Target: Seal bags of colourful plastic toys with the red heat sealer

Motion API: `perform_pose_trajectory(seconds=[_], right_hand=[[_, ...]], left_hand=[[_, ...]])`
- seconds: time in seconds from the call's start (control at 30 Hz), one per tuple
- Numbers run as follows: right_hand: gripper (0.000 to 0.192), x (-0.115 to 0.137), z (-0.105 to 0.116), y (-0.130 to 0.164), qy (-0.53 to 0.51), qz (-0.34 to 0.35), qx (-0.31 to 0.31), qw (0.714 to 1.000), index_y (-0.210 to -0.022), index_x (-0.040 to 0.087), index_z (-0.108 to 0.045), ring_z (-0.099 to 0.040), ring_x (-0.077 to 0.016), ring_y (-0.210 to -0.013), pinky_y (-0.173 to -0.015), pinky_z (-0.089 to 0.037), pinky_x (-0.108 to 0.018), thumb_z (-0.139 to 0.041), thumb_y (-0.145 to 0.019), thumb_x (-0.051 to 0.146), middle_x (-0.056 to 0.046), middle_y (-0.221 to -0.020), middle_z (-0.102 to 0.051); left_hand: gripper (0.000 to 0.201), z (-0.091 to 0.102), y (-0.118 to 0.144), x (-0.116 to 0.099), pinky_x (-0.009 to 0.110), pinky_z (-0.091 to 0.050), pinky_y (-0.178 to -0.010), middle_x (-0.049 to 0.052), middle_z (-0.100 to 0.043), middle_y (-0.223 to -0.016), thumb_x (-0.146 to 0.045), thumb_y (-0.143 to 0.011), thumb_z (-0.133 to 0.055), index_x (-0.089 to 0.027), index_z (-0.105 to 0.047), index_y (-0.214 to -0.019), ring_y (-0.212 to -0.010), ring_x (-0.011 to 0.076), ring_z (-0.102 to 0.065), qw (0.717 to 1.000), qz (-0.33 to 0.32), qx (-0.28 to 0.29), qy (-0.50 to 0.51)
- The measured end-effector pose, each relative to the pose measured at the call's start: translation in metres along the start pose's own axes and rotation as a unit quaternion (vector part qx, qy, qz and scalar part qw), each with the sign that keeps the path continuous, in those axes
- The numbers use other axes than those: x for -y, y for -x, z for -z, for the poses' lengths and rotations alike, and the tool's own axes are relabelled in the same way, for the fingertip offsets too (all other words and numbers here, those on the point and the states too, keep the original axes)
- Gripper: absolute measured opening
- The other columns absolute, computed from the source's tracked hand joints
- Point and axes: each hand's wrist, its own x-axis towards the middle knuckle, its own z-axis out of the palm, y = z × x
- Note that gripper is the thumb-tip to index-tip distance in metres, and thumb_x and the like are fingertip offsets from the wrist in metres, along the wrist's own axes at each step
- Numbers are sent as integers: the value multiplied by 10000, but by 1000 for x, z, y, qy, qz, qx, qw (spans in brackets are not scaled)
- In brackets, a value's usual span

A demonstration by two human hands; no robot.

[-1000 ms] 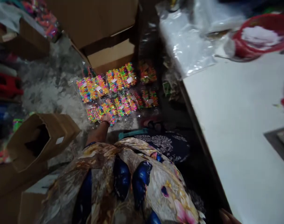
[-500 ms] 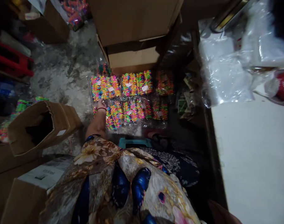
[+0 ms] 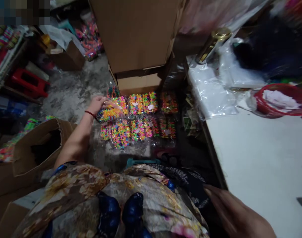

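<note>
1. The left hand (image 3: 97, 103) is closed in a grip on one clear packet of neon-coloured pieces (image 3: 110, 113), lifted clear of the floor at the upper left corner of the spread. Half a second ago that hand lay flat, low on the left edge of the packets, with nothing raised.
2. The rest of the packets (image 3: 141, 120) lie in two rows on the grey floor (image 3: 66, 96), just in front of the stacked cardboard boxes (image 3: 138, 36). The near row looks the same as before; the far row's left end is where the lifted packet is held.
3. The left forearm now reaches out bare and long, with a red band at the wrist; earlier only a short stretch of it showed.
4. The right hand (image 3: 236, 215) shows at the bottom right, beside the edge of the white surface (image 3: 260, 155). It is blurred, and I cannot tell its grip. Before, only a sliver of it was in view.
5. The view has tilted: a red basket (image 3: 280, 110) shows on the white surface, and an open brown box (image 3: 37, 145) sits at the left, near the forearm.
</note>
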Motion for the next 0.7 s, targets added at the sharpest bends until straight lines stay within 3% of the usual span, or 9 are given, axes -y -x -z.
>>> perform_pose_trajectory(seconds=[0.07, 0.13, 0.27, 0.37, 0.47, 0.6, 0.7], right_hand=[[252, 20, 8, -22, -37, 73, -4, 997, -1092, 265, -710, -741, -209, -796, -701, -637, -278, -499, -983, 349, -50, -969, -751], [233, 47, 21, -42, -63, 137, -28, 988, -1147, 254, -674, -731, -191, -857, -738, -628, -266, -499, -1000, 301, -58, -1009, -736], [296, 100, 63, -71, -76, 205, -92, 971, -1264, 261, -637, -639, -244, -1149, -1006, -546, -400, -569, -986, 340, -97, -1226, -674], [509, 118, 95, -83, -83, 189, -126, 970, -1323, 268, -618, -503, -309, -1323, -1137, -391, -518, -681, -895, 535, -92, -1356, -603], [655, 104, 125, -75, -109, 123, -154, 974, -1258, 243, -670, -455, -352, -1341, -1136, -323, -543, -709, -787, 696, -78, -1296, -624], [632, 62, 155, -13, -156, -28, -216, 963, -994, 172, -744, -577, -300, -1073, -969, -431, -413, -663, -767, 756, -73, -978, -670], [573, 35, 164, 53, -177, -143, -275, 934, -740, 144, -667, -575, -221, -873, -797, -454, -324, -721, -736, 714, -47, -771, -611]], left_hand=[[332, 7, 31, -34, 311, -550, -711, 44, -631, -704, -429, -791, -764, -118, -653, -828, -735, 192, -668, 985, -15, 169, -9], [401, 8, 68, -70, 354, -566, -705, 69, -659, -727, -484, -742, -803, -124, -694, -881, -790, 264, -706, 952, -35, 300, -43], [280, -19, 135, -144, 359, -563, -666, 77, -666, -705, -366, -704, -853, -146, -731, -827, -837, 332, -723, 903, -83, 403, -126], [202, -69, 169, -190, 332, -559, -681, 58, -659, -685, -293, -681, -866, -173, -727, -766, -897, 338, -718, 846, -151, 484, -168], [168, -141, 203, -225, 319, -555, -686, 39, -648, -670, -330, -747, -815, -191, -721, -761, -894, 311, -713, 770, -231, 565, -187], [199, -235, 269, -253, 313, -546, -670, 28, -634, -648, -364, -816, -754, -180, -702, -759, -810, 260, -702, 659, -318, 655, -191], [254, -285, 323, -257, 308, -532, -646, 26, -617, -617, -392, -811, -763, -167, -678, -732, -729, 228, -682, 570, -356, 714, -196]])
